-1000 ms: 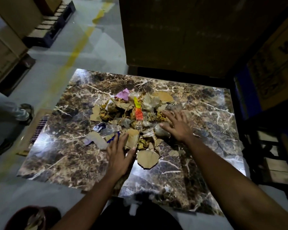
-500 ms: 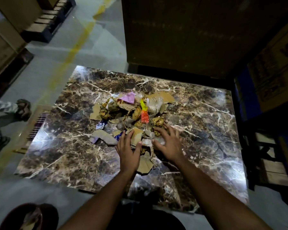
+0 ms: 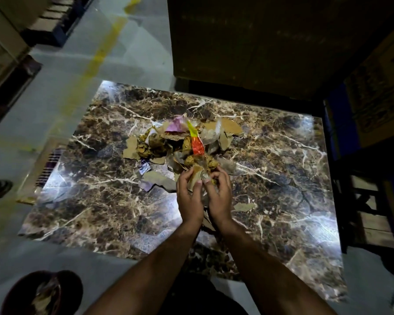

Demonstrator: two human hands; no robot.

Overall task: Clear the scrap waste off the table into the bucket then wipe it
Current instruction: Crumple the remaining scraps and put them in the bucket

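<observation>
Head view: left hand (image 3: pixel 189 194) and right hand (image 3: pixel 218 193) are clutching brown paper-and-wrapper scraps (image 3: pixel 180 144) on the brown marble counter (image 3: pixel 282 178); clearing step. Next: carrying them to the dark-red round bucket (image 3: pixel 43 292), near left.

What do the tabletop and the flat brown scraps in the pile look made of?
Tabletop: glossy brown marble or a marble-look laminate; white veins and bright glare show, but not which. Flat brown scraps: probably torn cardboard, matte, with ragged edges.
</observation>
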